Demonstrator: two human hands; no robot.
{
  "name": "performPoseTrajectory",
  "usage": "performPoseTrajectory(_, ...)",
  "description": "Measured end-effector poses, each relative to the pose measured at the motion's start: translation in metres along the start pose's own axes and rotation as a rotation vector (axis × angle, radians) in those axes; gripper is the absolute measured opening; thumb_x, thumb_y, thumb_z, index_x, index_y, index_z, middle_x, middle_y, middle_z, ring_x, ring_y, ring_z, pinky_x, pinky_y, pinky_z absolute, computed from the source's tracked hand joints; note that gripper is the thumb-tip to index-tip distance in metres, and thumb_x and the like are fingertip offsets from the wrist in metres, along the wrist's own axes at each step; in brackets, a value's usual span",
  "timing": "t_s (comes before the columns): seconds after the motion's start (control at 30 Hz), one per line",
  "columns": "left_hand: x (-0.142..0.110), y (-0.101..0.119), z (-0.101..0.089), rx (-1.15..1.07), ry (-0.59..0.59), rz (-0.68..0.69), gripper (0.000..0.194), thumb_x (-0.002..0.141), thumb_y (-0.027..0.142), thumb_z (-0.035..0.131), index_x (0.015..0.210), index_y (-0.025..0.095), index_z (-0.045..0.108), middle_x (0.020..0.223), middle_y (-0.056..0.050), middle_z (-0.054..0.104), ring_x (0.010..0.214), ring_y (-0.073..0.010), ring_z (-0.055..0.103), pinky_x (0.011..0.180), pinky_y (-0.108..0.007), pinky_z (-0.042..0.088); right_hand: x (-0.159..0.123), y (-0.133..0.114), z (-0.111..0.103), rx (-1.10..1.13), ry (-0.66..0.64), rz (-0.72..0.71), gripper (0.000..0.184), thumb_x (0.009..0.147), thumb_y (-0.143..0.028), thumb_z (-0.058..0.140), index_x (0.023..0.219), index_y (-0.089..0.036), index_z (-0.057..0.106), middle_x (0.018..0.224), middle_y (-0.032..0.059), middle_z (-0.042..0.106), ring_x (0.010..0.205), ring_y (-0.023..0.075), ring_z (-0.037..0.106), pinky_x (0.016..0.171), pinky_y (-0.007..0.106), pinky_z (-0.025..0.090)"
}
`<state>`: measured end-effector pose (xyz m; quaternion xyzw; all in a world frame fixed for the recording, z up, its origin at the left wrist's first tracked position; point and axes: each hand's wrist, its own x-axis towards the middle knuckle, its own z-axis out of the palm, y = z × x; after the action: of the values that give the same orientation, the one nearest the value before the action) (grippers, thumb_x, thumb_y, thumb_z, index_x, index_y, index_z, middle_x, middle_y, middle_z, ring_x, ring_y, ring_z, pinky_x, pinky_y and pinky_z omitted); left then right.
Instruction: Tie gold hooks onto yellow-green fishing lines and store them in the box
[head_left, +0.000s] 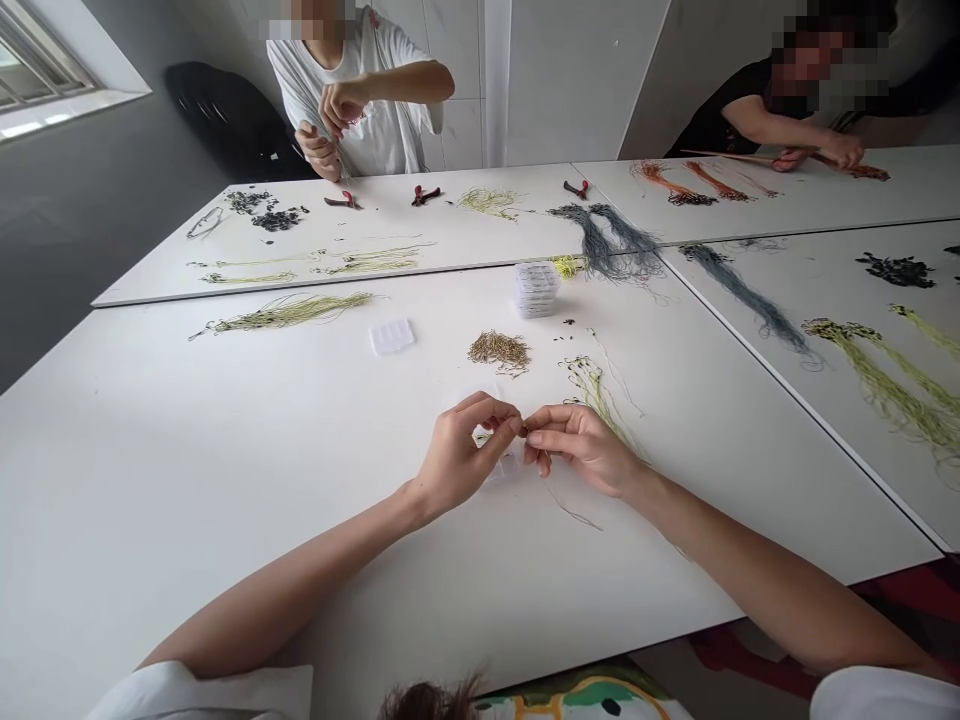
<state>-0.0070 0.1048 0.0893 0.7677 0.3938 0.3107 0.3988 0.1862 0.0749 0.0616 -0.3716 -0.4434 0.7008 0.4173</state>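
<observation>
Person's L hand (457, 462) is pinching a tiny brownish bit (523, 429) betw. thumb & fingertips, nearly closed, & R hand (577, 450) is closing on the same bit from the right, fingertips meeting it; exact item too small to tell. A thin pale strand (574, 515) is trailing below R hand, and a clear plastic box (504, 465) is lying partly under the hands. Just beyond are a yellow-green thread bundle (592, 392) and a small heap of brass-coloured pins (499, 350). Farther off, a stack of clear plastic boxes (536, 290) is standing by blue-grey thread bundles (604, 240), w/ a flat clear box (391, 337) lying to the left. Red-handled pliers (424, 195) and black bead piles (276, 221) are sitting at far left. A co-worker in a white T-shirt (375, 120) is working strands w/ both hands at far edge; another in a black top (724, 125) is handling orange strands (671, 180) far right. White panel tables (225, 500) are butting together, w/ a black bag (225, 120), window (37, 70) and white tiled wall (570, 80) behind.
</observation>
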Motion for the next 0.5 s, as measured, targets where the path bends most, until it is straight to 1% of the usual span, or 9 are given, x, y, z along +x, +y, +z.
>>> performPoseTrajectory(0.17, -0.0004, -0.0027, 0.0008, 0.010, -0.007, 0.005, 0.019, 0.093, 0.032, 0.052, 0.086, 0.019, 0.064, 0.087, -0.004, 0.062, 0.076, -0.0143, 0.056, 0.066, -0.026, 0.045, -0.0005, 0.0002, -0.0027, -0.100, 0.014, 0.001, 0.020, 0.081, -0.030, 0.068, 0.095, -0.015, 0.071, 0.076, 0.0050, 0.071, 0.053, 0.0100, 0.055, 0.057, 0.027, 0.046)
performPoseTrajectory(0.3, -0.0009, -0.0053, 0.0014, 0.020, -0.021, 0.061, 0.020, 0.094, 0.031, 0.051, 0.088, 0.019, 0.065, 0.087, -0.005, 0.061, 0.076, -0.0142, 0.057, 0.067, -0.026, 0.046, -0.0010, -0.0023, -0.0032, -0.169, 0.021, 0.003, 0.023, 0.080, -0.032, 0.070, 0.095, -0.015, 0.072, 0.077, 0.0057, 0.071, 0.050, 0.0092, 0.051, 0.053, 0.027, 0.044)
performPoseTrajectory(0.37, -0.0010, -0.0064, 0.0017, 0.022, -0.019, 0.068, 0.020, 0.094, 0.031, 0.050, 0.089, 0.019, 0.065, 0.087, -0.005, 0.061, 0.076, -0.0141, 0.057, 0.067, -0.026, 0.046, -0.0017, -0.0038, -0.0030, -0.195, 0.019, 0.005, 0.023, 0.080, -0.033, 0.070, 0.095, -0.016, 0.073, 0.077, 0.0054, 0.072, 0.049, 0.0085, 0.048, 0.053, 0.026, 0.043)
performPoseTrajectory(0.43, -0.0012, -0.0075, 0.0021, 0.021, -0.017, 0.067, 0.019, 0.094, 0.031, 0.050, 0.089, 0.019, 0.065, 0.086, -0.005, 0.061, 0.075, -0.0140, 0.057, 0.066, -0.026, 0.046, -0.0025, -0.0049, -0.0028, -0.228, 0.019, 0.003, 0.022, 0.081, -0.033, 0.069, 0.094, -0.017, 0.073, 0.077, 0.0052, 0.072, 0.052, 0.0096, 0.052, 0.054, 0.026, 0.043)
performPoseTrajectory(0.5, -0.0016, -0.0087, 0.0029, 0.023, -0.024, 0.097, 0.018, 0.094, 0.029, 0.050, 0.090, 0.019, 0.065, 0.087, -0.005, 0.060, 0.075, -0.0138, 0.057, 0.066, -0.026, 0.047, -0.0032, -0.0053, -0.0026, -0.260, 0.019, -0.007, 0.019, 0.081, -0.032, 0.069, 0.091, -0.017, 0.074, 0.078, 0.0056, 0.072, 0.064, 0.0138, 0.061, 0.061, 0.028, 0.047)
